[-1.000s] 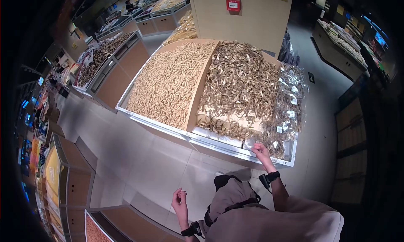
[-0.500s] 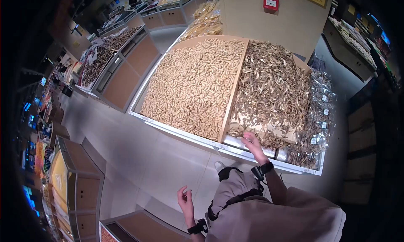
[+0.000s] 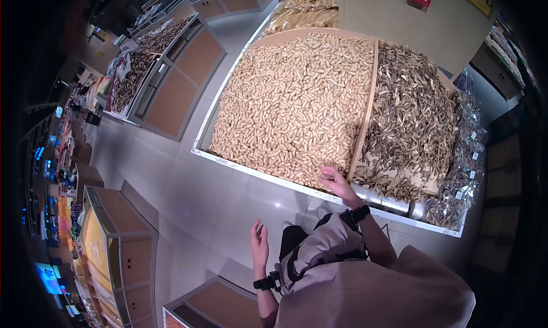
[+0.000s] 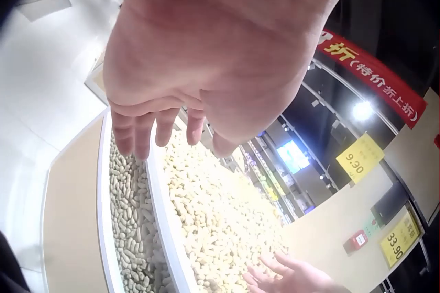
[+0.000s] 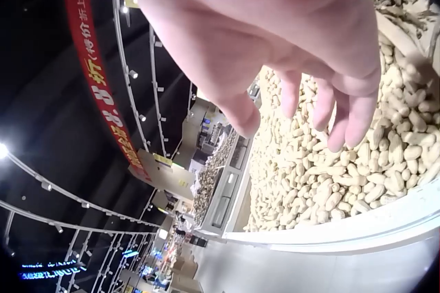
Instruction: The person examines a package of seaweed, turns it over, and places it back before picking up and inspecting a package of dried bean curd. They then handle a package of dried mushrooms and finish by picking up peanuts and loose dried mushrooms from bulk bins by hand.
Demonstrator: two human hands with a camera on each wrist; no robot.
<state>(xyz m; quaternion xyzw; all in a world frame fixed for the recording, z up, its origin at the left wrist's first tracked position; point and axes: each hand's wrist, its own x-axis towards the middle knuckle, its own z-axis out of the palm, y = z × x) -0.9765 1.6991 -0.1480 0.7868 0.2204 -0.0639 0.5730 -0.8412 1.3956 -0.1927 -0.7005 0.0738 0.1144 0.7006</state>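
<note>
the peanuts lie heaped below the right hand, near the bin's white rim, its fingers loosely bent and thumb apart, though whether they touch i cannot tell, while the left hand, fingers loose, hangs apart from the bin over the floor.

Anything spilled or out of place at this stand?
One oddity: the brown dried goods lie thin near the front, baring a pale patch, while the peanuts beside them look evenly heaped. I see no spill on the visible floor.
</note>
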